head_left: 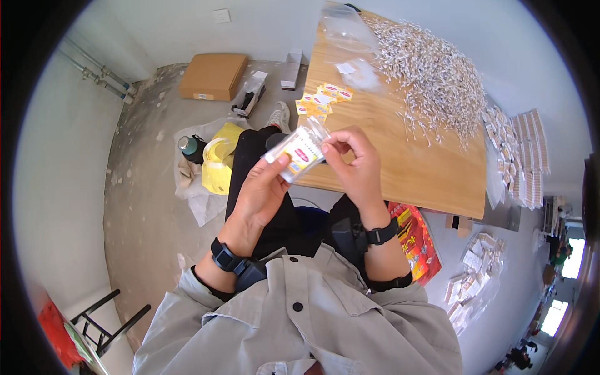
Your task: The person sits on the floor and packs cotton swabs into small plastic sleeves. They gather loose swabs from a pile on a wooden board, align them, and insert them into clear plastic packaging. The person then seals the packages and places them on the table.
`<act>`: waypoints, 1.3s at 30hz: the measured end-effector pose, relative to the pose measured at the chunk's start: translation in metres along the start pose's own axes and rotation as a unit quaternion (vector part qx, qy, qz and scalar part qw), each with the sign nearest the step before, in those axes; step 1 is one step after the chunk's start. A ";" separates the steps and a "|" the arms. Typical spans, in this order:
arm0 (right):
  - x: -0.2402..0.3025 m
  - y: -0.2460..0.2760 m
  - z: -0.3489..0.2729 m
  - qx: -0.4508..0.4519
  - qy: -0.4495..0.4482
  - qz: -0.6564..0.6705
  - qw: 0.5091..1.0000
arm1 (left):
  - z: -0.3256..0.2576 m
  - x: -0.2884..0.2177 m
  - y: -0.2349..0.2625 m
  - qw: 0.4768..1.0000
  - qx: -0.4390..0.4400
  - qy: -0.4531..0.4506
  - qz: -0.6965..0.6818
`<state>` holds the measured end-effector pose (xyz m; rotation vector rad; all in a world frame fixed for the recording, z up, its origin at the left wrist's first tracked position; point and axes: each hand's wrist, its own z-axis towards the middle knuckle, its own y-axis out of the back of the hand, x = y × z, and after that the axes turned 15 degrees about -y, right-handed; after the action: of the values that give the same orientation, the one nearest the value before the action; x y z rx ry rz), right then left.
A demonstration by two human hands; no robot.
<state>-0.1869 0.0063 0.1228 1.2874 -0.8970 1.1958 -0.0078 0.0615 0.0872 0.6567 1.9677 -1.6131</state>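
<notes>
Above my lap, just off the table's near left edge, my left hand (257,190) grips a small clear plastic packet of cotton swabs (301,154) with a white and yellow card inside. Its thumb presses on the packet's front. The packet is tilted, its transparent mouth pointing up and away. At the right side of that mouth, my right hand (356,164) pinches the plastic between thumb and fingers. Beyond the packet, several yellow and white cards (325,99) lie on the wooden table (400,172). A large heap of loose cotton swabs (431,78) covers the table's far right.
Clear plastic bags (359,74) lie at the table's far left. Filled packets (528,156) are stacked beyond its right edge, with more in a bag (478,269) below. A cardboard box (214,75), yellow bag (220,165) and dark bottle (191,149) stand on the left floor.
</notes>
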 end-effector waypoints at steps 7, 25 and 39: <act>0.006 0.053 -0.009 0.077 0.044 -0.143 0.986 | 0.016 0.004 -0.012 0.900 0.204 -0.089 0.376; -0.045 0.065 -0.026 0.037 0.112 -0.326 0.938 | 0.034 0.053 -0.023 0.794 0.256 -0.162 0.526; -0.094 0.061 -0.039 -0.020 -0.052 -0.161 0.985 | 0.044 0.078 0.004 0.838 0.215 -0.132 0.484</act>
<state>-0.2704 0.0244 0.0407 1.4103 -0.7478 0.8592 -0.0606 0.0226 0.0261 1.2561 0.7790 -1.3343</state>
